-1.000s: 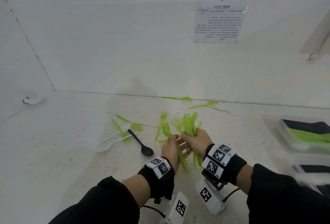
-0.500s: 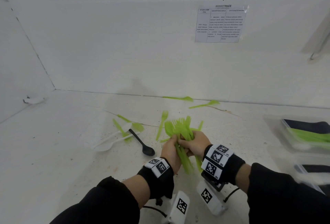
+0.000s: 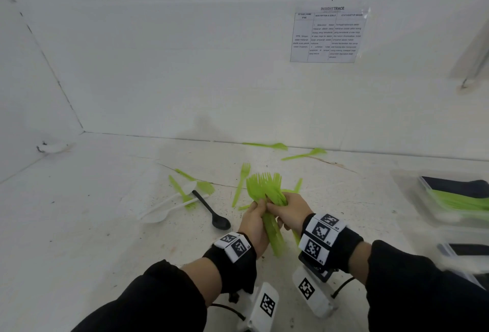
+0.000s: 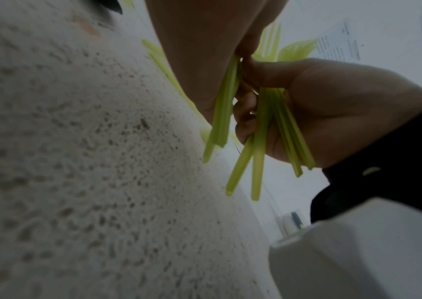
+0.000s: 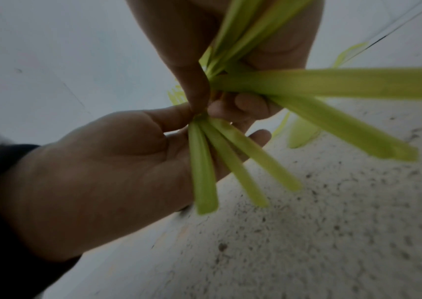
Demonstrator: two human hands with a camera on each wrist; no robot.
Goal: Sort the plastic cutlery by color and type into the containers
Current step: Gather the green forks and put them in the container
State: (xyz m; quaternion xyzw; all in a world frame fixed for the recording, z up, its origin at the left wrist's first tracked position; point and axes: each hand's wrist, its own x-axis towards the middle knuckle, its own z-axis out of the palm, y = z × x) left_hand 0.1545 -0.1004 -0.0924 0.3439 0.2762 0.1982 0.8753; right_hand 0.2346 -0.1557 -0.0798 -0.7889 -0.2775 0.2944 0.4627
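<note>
Just above the table's middle, both hands hold one bunch of green forks (image 3: 264, 186), tines up and away from me. My left hand (image 3: 258, 208) grips the handles from the left. My right hand (image 3: 277, 207) grips the bunch from the right, fingers curled round it. In the left wrist view the fork handles (image 4: 258, 141) fan out below the two fists. In the right wrist view the handles (image 5: 204, 172) cross the left palm (image 5: 102, 172). One loose green fork (image 3: 239, 186) lies just left of the bunch.
Green spoons (image 3: 203, 186), two white spoons (image 3: 164, 212) and a black spoon (image 3: 211, 212) lie to the left. Two green pieces (image 3: 304, 155) lie by the back wall. Clear containers (image 3: 412, 186) with green and black cutlery stand at the right edge.
The two hands have closed in on each other. The fanned forks have been gathered into one tighter bunch, and the tines now stand closer together.
</note>
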